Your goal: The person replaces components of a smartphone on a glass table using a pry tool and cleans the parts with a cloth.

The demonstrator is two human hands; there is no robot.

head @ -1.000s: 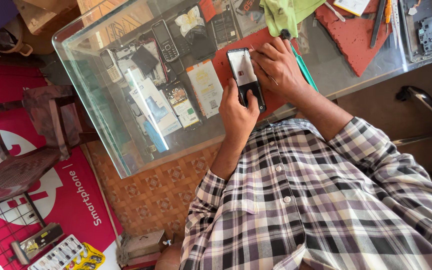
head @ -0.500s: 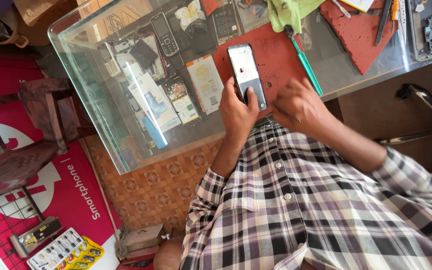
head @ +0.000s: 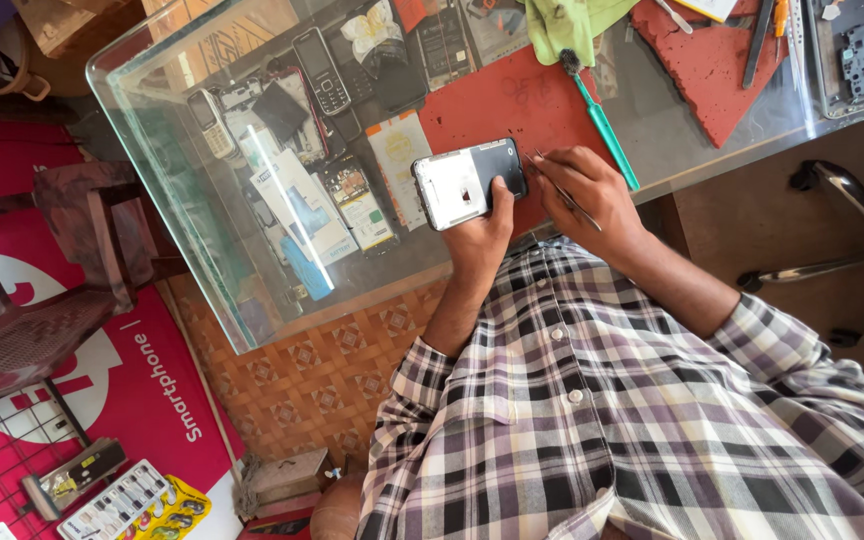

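The flat smartphone with a white and black face [head: 469,183], upright a second ago, now lies sideways in the left hand [head: 482,225], raised off the red rubber mat [head: 497,105]. The right hand [head: 584,192], which had dropped near the checked shirt, is back beside the phone's right end, holding a thin metal tool [head: 564,190].

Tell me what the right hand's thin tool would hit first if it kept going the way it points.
Probably the phone in the left hand: the thin tool in the right hand points at its dark end, though depth is unclear.
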